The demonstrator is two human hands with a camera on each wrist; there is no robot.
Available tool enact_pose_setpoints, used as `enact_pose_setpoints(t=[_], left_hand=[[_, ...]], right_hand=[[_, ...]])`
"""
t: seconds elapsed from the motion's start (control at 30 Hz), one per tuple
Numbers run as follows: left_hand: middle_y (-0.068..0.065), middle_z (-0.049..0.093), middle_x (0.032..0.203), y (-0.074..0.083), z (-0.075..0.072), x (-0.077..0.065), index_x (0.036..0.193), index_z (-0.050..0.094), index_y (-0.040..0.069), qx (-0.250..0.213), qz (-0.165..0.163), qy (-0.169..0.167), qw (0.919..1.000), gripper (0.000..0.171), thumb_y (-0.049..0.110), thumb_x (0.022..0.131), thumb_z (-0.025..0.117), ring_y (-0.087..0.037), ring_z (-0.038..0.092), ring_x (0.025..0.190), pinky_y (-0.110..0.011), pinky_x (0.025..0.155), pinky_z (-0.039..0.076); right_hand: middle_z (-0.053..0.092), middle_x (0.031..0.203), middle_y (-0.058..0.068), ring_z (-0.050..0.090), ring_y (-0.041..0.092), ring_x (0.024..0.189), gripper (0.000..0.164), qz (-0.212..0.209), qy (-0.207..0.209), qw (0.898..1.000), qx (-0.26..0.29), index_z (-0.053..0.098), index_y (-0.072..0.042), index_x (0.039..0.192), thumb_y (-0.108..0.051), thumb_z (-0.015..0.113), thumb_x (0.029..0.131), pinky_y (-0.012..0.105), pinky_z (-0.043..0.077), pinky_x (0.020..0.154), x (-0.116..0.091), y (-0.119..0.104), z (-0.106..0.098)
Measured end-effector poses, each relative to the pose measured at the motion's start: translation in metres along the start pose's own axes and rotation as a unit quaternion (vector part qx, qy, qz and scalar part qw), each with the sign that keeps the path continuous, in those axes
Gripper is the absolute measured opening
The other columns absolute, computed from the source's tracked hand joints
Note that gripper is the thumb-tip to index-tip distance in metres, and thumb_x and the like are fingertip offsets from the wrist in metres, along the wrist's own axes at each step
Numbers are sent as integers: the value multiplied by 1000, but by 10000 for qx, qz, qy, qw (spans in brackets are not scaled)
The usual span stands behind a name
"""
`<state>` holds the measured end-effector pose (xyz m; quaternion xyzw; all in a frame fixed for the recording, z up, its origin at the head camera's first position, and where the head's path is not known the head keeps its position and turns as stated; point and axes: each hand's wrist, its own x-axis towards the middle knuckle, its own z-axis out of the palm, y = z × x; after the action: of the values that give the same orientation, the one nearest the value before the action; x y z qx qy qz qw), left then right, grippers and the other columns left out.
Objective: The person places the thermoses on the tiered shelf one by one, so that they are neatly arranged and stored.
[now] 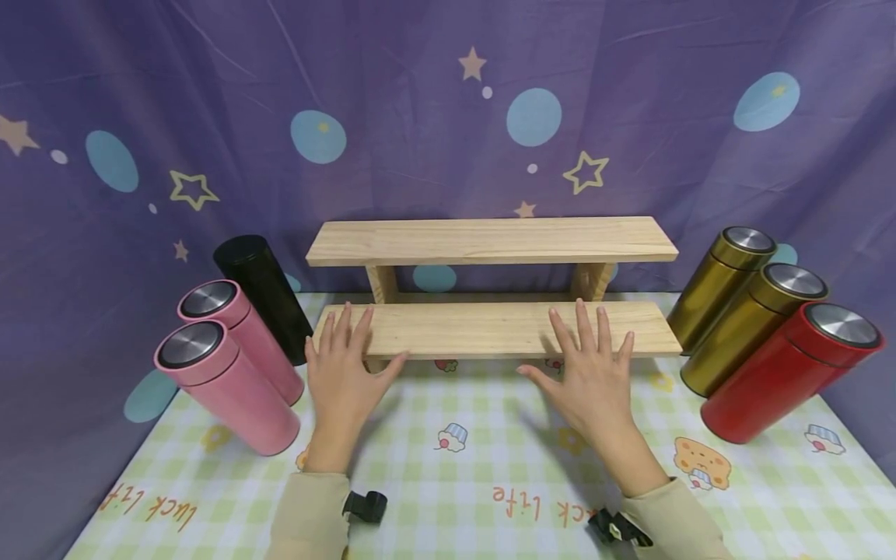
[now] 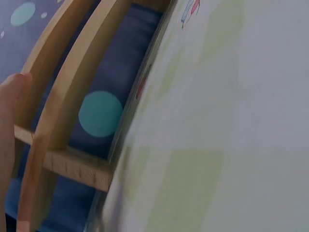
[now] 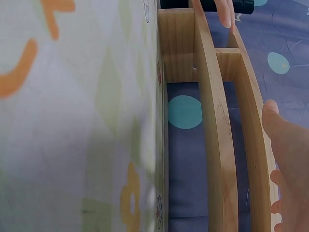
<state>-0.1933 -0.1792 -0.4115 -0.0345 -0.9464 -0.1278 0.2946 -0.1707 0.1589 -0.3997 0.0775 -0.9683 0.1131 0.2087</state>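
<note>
A two-tier wooden shelf point(image 1: 476, 328) stands at the back of the table. My left hand point(image 1: 344, 381), fingers spread, is over the front edge of its lower board near the left end. Toward the right end of that board is my right hand point(image 1: 591, 377), its fingers spread as well. Neither hand holds anything; whether they touch the wood I cannot tell. In the left wrist view only part of the left hand point(image 2: 8, 111) shows beside the shelf boards point(image 2: 72, 92). The right wrist view has the right thumb point(image 3: 271, 108) near the shelf point(image 3: 217, 125).
Left of the shelf stand two pink thermos bottles point(image 1: 238, 397) and a black bottle point(image 1: 262, 292). On the right are two gold bottles point(image 1: 752, 327) and a red bottle point(image 1: 777, 377). A checked cloth point(image 1: 448, 482) covers the table; a purple curtain point(image 1: 420, 78) hangs behind.
</note>
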Motion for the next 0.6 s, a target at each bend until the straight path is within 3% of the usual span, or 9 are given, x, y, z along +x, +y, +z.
enact_pose_setpoints(t=[0.23,0.47,0.6], left_hand=[[-9,35,156,-14,6,-2,150,45,24,-865,-444,457,9942,82,59,81,71,-30,25,145,-61,113,17],[-11,43,150,-22,11,-2,145,52,19,-1652,-980,1005,9762,73,45,83,78,-34,31,142,-56,113,21],[-12,41,151,-25,11,-3,147,50,22,-1997,-1421,974,9646,72,43,83,78,-33,27,144,-57,113,23]], right_hand=[[6,165,11,6,40,149,96,-17,-4,10000,61,28,-23,158,-76,55,83,72,0,109,-1,0,0],[6,165,11,5,40,149,97,-38,-56,10000,27,24,-25,159,-77,55,83,72,3,109,-1,0,-1],[6,165,10,6,40,149,97,-63,-82,9999,-26,23,-26,159,-78,54,83,73,5,109,0,-1,-1]])
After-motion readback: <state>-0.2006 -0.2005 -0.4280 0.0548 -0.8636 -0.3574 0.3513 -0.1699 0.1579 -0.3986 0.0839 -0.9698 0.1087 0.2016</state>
